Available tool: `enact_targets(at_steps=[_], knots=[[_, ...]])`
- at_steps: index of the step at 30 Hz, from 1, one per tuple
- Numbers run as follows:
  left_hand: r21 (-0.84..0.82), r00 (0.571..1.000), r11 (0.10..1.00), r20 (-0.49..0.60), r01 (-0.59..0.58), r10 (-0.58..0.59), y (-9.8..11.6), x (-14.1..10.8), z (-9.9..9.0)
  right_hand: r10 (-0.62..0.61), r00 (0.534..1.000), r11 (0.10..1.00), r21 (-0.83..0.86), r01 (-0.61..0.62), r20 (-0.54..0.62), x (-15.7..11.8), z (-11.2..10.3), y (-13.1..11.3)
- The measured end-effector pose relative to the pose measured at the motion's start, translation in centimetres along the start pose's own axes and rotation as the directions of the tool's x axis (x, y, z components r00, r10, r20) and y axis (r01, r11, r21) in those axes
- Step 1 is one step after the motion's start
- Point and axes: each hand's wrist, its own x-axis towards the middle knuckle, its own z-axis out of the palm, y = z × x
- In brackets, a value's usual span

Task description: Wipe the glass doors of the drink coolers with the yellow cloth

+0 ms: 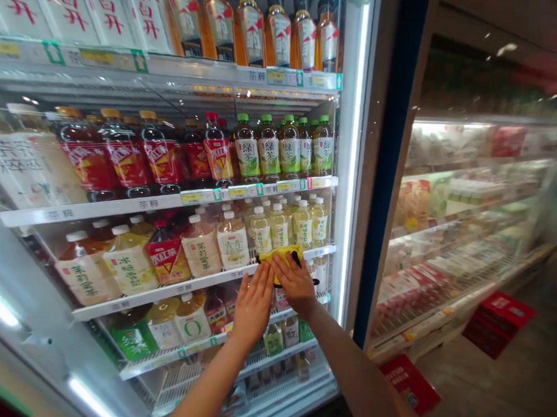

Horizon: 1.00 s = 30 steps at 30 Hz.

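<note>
A yellow cloth [282,253] with black edging lies against the front edge of a shelf [228,277] in a drinks fridge. Over the cloth is my right hand [297,285], its fingers on the cloth, pressing it there. Close beside it, my left hand [253,303] reaches up with fingers stretched flat, the tips touching the lower left of the cloth. Just behind the cloth stand pale yellow bottles [280,227] with white caps. The palms and the underside of the cloth are hidden.
Rows of bottled tea fill the shelves, among them green-capped bottles [290,148] and red-labelled bottles [162,156]. A lit fridge frame [354,163] rises to the right. Beyond it runs another chilled display [465,212], with red boxes [499,323] low in front.
</note>
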Motion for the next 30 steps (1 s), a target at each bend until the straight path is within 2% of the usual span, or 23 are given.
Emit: enact_targets(at_steps=[2,5,8,10,13,16,18,21,24,27,28,30], knots=[[-0.015,0.999,0.999,0.025,-0.039,0.039,1.6,-0.4,1.1,-0.010,0.999,0.999,-0.036,0.009,-0.038,-2.2,-0.5,1.7],[-0.049,0.994,0.994,0.047,-0.100,0.102,4.4,2.7,2.4,0.082,0.996,0.995,-0.053,-0.084,-0.029,-3.0,-2.2,6.0],[-0.070,0.993,0.991,0.029,-0.115,0.117,5.7,7.8,2.4,0.189,0.982,0.981,-0.028,-0.190,-0.019,-0.3,-3.8,9.4],[-0.074,0.996,0.993,0.000,-0.094,0.094,5.5,10.0,2.1,0.239,0.971,0.971,-0.006,-0.239,-0.026,1.8,-4.0,10.0],[-0.044,0.997,0.998,-0.064,-0.047,0.044,4.9,9.7,2.3,0.233,0.972,0.972,-0.006,-0.233,-0.014,2.5,-3.1,9.0],[-0.006,0.996,1.000,-0.084,-0.023,0.022,5.8,7.0,3.7,0.099,0.995,0.994,-0.040,-0.099,0.002,-0.6,-2.3,8.7],[-0.011,0.998,0.999,-0.034,-0.050,0.049,7.5,6.0,5.0,0.038,0.999,0.997,-0.072,-0.039,-0.016,-3.3,-2.5,10.0],[-0.050,0.988,0.987,0.013,-0.151,0.152,10.2,7.9,6.2,0.061,0.996,0.990,-0.122,-0.068,-0.059,-5.2,-4.0,13.9],[-0.094,0.972,0.967,-0.034,-0.236,0.234,11.4,12.0,6.2,0.172,0.983,0.974,-0.136,-0.179,-0.060,-3.6,-5.6,17.0],[-0.115,0.979,0.973,-0.067,-0.201,0.195,11.3,14.4,5.8,0.303,0.953,0.947,-0.101,-0.304,-0.024,-1.8,-5.8,17.5],[-0.110,0.982,0.977,-0.073,-0.182,0.175,11.3,14.3,5.8,0.307,0.952,0.948,-0.083,-0.307,-0.011,-1.8,-5.6,17.2],[-0.090,0.984,0.982,-0.078,-0.166,0.159,11.4,13.3,6.1,0.238,0.971,0.970,-0.056,-0.237,0.008,-3.1,-5.1,16.8]])
